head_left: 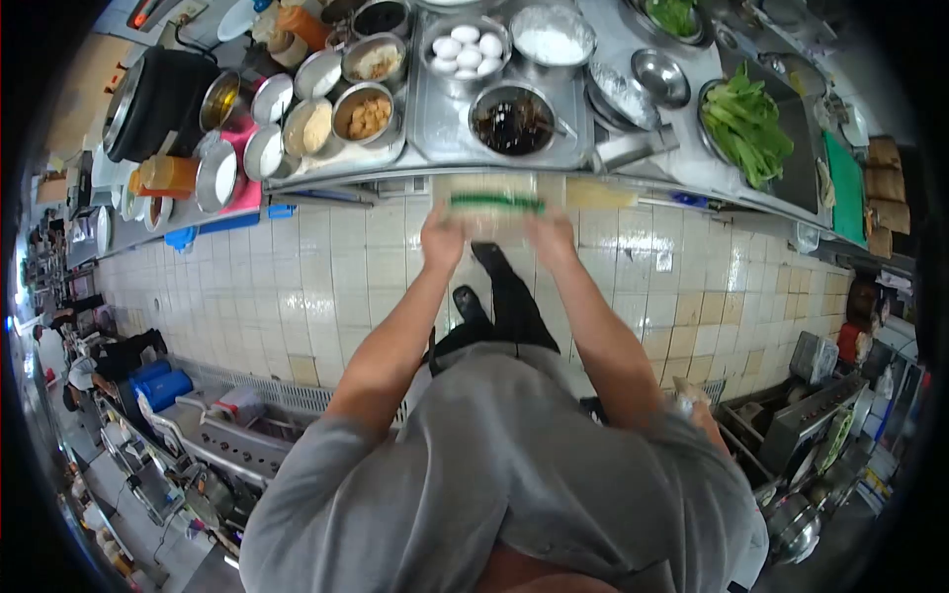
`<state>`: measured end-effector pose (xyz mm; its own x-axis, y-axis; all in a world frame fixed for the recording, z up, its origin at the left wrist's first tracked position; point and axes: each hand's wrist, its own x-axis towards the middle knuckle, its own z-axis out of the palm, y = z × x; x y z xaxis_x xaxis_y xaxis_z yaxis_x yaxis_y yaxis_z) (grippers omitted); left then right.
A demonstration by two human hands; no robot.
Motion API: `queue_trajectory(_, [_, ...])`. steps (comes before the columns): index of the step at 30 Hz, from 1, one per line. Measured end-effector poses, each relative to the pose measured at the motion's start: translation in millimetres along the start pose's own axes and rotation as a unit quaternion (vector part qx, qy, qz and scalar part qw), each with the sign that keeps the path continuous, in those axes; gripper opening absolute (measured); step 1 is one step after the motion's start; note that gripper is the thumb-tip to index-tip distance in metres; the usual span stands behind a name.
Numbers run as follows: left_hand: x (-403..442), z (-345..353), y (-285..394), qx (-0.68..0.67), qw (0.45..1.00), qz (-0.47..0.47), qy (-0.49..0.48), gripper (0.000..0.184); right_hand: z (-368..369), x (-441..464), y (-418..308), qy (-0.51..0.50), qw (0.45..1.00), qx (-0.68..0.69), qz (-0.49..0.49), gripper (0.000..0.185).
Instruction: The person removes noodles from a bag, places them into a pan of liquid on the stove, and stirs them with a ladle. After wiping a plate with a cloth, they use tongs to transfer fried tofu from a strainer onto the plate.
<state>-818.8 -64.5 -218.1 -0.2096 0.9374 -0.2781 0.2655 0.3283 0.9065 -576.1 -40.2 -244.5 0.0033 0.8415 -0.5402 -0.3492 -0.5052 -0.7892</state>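
Observation:
Both of my hands are in front of me at the counter's edge, smeared by motion. My left hand (443,237) grips the left side of a pale see-through box-like container with a green band (494,204). On its opposite side, my right hand (550,233) has hold of the same container. What is inside cannot be made out. Just beyond it, on a metal tray (435,138), stand a bowl of dark liquid (510,119), a bowl of white eggs (465,51) and a bowl of white powder (552,42).
Bowls of seasonings and a bowl of brown pieces (364,113) crowd the counter's left. To the right are leafy greens (743,128), a small metal bowl (660,79) and a green board (844,188). Stove equipment (237,440) stands behind me on the tiled floor (336,287).

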Motion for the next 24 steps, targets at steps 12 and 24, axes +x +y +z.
queue_trajectory(12, [57, 26, 18, -0.086, 0.985, 0.085, 0.125, 0.021, 52, 30, -42, -0.097, 0.986, 0.118, 0.067, 0.027])
queue_trajectory(24, [-67, -11, 84, -0.092, 0.938, -0.192, -0.275, 0.029, 61, 15, -20, -0.119, 0.971, 0.126, 0.163, 0.032])
